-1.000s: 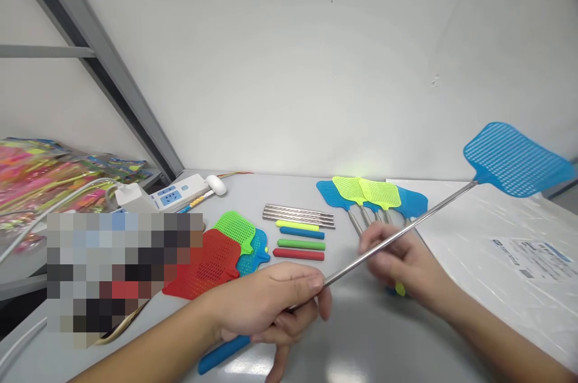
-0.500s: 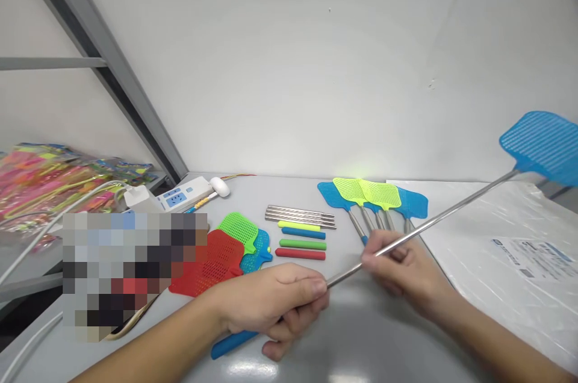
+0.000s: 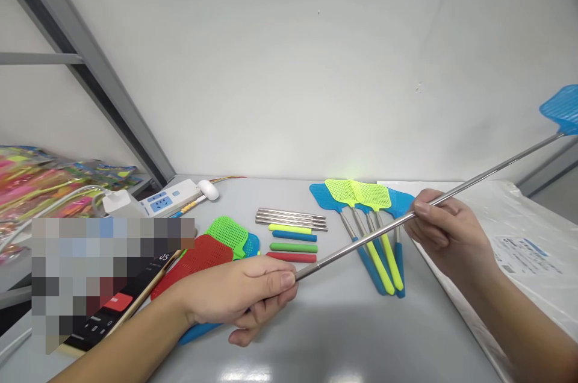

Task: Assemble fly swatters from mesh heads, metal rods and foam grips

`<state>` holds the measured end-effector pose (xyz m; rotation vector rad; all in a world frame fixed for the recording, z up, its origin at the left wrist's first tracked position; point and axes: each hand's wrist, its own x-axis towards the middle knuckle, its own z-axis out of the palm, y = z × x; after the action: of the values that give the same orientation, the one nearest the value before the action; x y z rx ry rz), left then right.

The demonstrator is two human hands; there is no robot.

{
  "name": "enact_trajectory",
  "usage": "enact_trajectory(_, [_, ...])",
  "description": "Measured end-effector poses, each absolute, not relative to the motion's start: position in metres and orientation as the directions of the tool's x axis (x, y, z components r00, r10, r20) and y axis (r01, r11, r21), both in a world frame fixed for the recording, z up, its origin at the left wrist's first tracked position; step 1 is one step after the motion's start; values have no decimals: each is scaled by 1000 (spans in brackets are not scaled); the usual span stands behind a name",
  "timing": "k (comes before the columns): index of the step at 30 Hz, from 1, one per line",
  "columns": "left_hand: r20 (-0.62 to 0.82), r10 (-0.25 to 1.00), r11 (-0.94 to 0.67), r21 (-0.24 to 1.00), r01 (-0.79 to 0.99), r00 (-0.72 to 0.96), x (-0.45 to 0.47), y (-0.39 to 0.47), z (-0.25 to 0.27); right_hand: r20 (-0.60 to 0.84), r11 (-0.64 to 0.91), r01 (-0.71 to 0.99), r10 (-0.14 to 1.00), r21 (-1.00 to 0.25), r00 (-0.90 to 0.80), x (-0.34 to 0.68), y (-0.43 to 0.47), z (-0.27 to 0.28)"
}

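My left hand [image 3: 246, 295] grips the blue handle of a fly swatter low over the grey table [image 3: 343, 335]. Its telescopic steel rod [image 3: 356, 241] runs up and to the right, stretched long. The blue mesh head [image 3: 562, 107] is at the frame's right edge. My right hand [image 3: 445, 232] pinches the rod about midway along it, above the table's right side. Below the rod lie several finished swatters [image 3: 374, 232] with blue and yellow-green heads and handles.
Loose mesh heads [image 3: 217, 244] in red, green and blue lie left of centre. Beside them are steel rods [image 3: 291, 217] and coloured handle grips [image 3: 293, 241]. A plastic bag [image 3: 519, 244] covers the right. A power strip [image 3: 169, 196] and packaged goods [image 3: 40, 181] sit at the left.
The rod has been drawn out longer, carrying the blue head up and to the right edge. My right hand slid right and up along the rod, uncovering the swatters beneath.
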<state>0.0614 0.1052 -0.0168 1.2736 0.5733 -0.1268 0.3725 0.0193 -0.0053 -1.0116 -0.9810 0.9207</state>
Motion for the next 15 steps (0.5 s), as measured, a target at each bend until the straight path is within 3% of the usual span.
enact_trajectory(9, [-500,215,244,860,449,839,57,110,-12,328,407,-122,852,-905,409,398,16,15])
enact_trajectory(15, [-429,284,201,901,384,857,62,103,-9,305,388,-129,856,-913,417,395,23,3])
